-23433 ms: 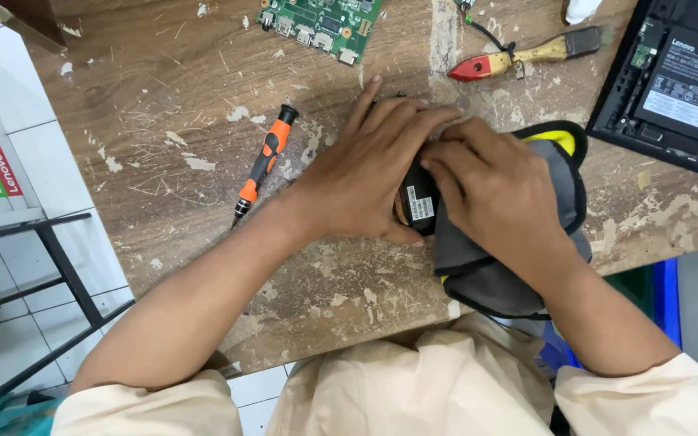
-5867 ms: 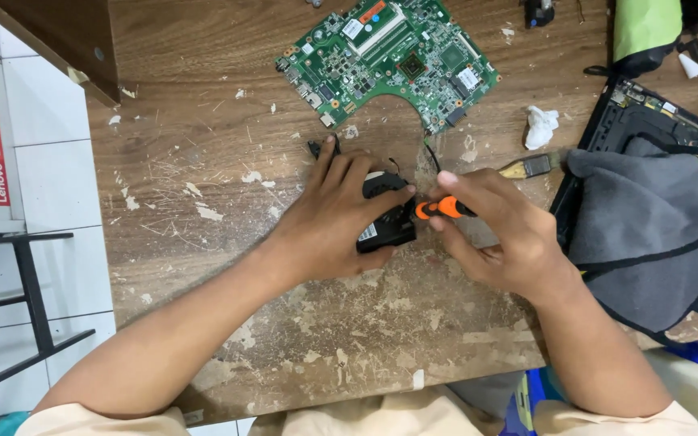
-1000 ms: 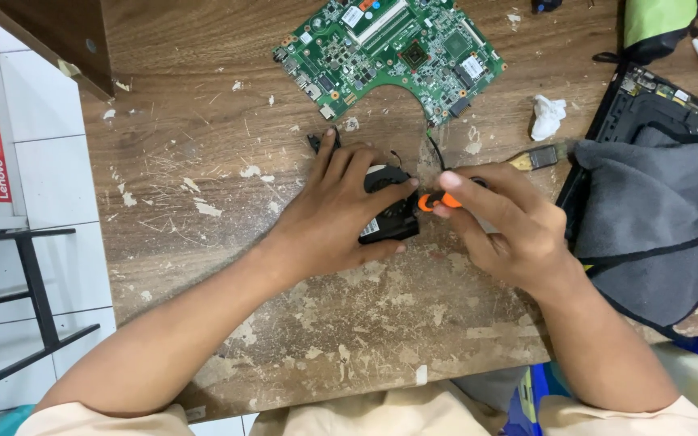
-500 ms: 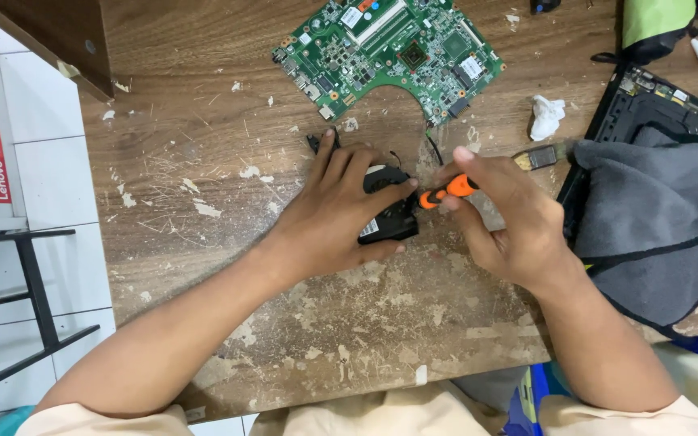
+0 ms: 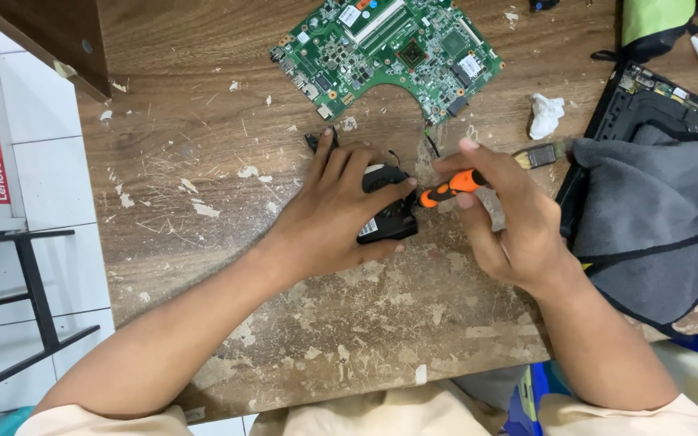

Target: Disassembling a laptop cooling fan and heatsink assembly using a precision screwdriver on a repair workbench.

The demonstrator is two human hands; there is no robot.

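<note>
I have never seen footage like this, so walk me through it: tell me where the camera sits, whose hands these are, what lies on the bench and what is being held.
There is no machine here. One camera, worn on a person's head, looks down at their own two bare hands over a worn wooden table.

The left hand presses flat on a small black part, which looks like a cooling fan. The right hand holds an orange-handled screwdriver, its tip against that part.

Above the hands lies a green circuit board. To the right are a crumpled white scrap, a grey cloth draped over an opened black laptop shell, and part of a green and black bag.
</note>
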